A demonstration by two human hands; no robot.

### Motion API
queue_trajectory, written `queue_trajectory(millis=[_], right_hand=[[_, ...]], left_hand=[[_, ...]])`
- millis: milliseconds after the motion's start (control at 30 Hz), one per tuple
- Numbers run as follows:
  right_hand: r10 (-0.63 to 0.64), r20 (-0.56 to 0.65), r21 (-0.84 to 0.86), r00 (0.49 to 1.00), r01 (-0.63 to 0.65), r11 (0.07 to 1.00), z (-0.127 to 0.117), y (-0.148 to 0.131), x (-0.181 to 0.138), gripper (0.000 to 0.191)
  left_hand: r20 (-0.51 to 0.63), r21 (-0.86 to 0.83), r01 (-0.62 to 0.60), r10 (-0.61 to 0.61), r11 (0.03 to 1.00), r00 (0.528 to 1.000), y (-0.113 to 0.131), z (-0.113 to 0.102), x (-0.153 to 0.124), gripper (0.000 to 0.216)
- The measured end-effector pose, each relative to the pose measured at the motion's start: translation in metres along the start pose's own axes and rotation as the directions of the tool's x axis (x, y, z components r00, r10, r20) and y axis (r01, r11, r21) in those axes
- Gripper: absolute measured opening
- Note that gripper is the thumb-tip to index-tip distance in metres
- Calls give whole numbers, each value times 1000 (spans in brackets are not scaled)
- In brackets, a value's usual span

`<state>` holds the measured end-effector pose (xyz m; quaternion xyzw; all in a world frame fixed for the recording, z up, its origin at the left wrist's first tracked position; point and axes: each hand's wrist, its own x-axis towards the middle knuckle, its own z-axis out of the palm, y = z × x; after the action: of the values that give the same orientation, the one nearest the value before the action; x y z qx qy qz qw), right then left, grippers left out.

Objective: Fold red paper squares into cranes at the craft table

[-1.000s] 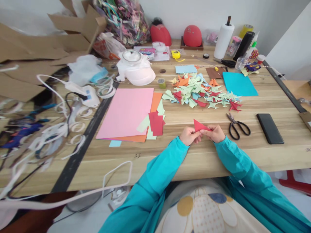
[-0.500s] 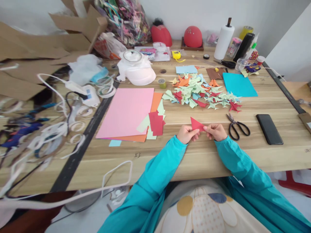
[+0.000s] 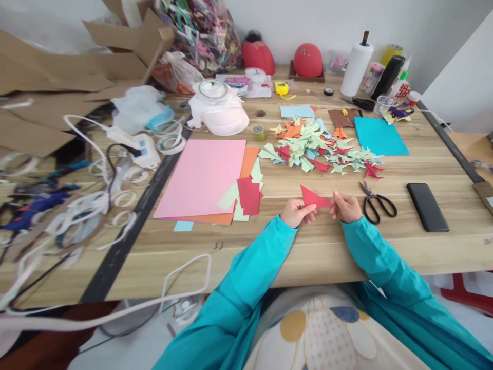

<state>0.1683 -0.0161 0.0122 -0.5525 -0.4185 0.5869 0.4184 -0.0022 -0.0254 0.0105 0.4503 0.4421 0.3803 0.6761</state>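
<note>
A red folded paper triangle (image 3: 313,198) is held just above the table, one corner pointing up and away. My left hand (image 3: 297,213) pinches its lower left part between thumb and fingers. At the pointed right end, my right hand (image 3: 346,207) has its fingers curled and thumb raised, touching the tip; the exact grip there is partly hidden. Scissors with black handles (image 3: 373,201) lie open-bladed just right of my right hand. Beyond both hands spreads a heap of folded paper pieces (image 3: 308,144) in pale green, orange, red and blue.
Left of my hands lie red paper rectangles (image 3: 248,197) over pale green strips and a large pink sheet (image 3: 204,174). A phone (image 3: 427,206) is at the right, a blue sheet (image 3: 380,135) behind it. Cords and tape rolls (image 3: 127,177) clutter the left side.
My right hand has shifted slightly right along the red paper and its thumb has lifted, so more of the pointed end shows. My left hand keeps its hold.
</note>
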Motion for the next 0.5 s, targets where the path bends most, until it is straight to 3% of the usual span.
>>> queue_trajectory(millis=[233,500], right_hand=[[-115,113,-90,987,125,988,2,0,-6,47],[-212,-9,-209,977,205,956,-1,2,-6,52]], left_hand=[[6,18,15,-15,1000,1000,-1,1,0,38],[-11,19,6,-5,1000,1000,-1,1,1,39]])
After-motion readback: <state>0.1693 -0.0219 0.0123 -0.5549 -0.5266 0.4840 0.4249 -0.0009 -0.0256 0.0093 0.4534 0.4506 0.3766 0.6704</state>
